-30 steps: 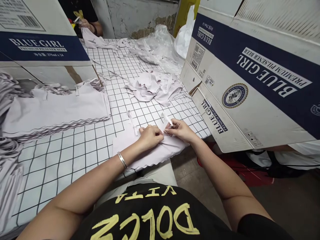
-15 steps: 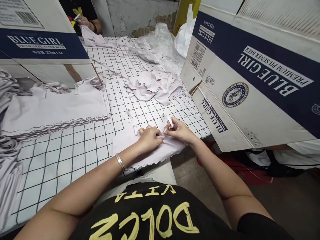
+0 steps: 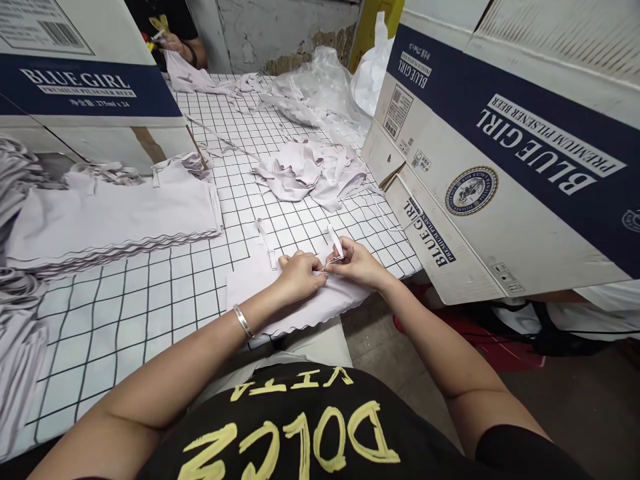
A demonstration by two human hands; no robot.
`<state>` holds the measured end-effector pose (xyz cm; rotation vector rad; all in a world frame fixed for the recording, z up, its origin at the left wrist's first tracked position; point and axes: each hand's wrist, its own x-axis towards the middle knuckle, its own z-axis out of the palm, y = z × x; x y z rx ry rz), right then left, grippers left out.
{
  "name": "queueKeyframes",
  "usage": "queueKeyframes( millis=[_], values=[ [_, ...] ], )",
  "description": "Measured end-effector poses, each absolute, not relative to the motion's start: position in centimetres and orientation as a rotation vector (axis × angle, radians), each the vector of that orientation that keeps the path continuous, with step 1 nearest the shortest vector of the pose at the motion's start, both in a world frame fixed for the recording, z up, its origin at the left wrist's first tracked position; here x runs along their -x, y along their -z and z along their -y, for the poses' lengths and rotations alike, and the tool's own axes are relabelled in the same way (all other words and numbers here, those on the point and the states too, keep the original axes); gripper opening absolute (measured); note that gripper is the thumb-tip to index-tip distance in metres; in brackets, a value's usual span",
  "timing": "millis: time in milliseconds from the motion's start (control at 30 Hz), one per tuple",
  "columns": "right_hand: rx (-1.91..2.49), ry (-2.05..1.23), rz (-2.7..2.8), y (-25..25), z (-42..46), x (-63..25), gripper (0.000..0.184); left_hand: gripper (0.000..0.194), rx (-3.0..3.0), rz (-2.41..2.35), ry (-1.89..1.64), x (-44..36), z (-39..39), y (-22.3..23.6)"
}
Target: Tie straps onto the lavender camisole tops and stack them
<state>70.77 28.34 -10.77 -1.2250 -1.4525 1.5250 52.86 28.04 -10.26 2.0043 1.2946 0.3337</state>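
Observation:
A pale lilac garment (image 3: 260, 297) with a wavy hem lies at the near edge of the grid-patterned table (image 3: 150, 300). My left hand (image 3: 299, 275) rests on it with its fingers pinched on the fabric near a strap. My right hand (image 3: 356, 262) is closed beside it, pinching the garment's short strap (image 3: 335, 241) and a small metal piece I cannot make out. A second strap (image 3: 265, 241) lies flat to the left of my hands. The fingertips of both hands nearly touch.
A neat stack of the same garments (image 3: 115, 213) lies at the left. A loose heap of them (image 3: 310, 173) sits behind my hands. Large Blue Girl cartons stand at the right (image 3: 500, 167) and back left (image 3: 80, 87). Another person's hand (image 3: 173, 43) works at the far end.
My right hand has shifted slightly left toward my left hand, and the strap it pinches now stands more upright. The rest is unchanged.

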Motion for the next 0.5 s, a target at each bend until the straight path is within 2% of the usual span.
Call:
queueKeyframes(
  millis=[200, 500],
  values=[
    [1.221, -1.533, 1.415, 10.56, -28.31, -70.62, 0.043, 0.014, -1.983, -1.309, -0.348, -52.91, -28.01, 10.15],
    [1.331, -1.462, 1.542, 10.18, -28.04, -70.78, 0.034, 0.015, -1.960, -1.305, -0.389, -52.86, -28.02, 10.55]
  ],
)
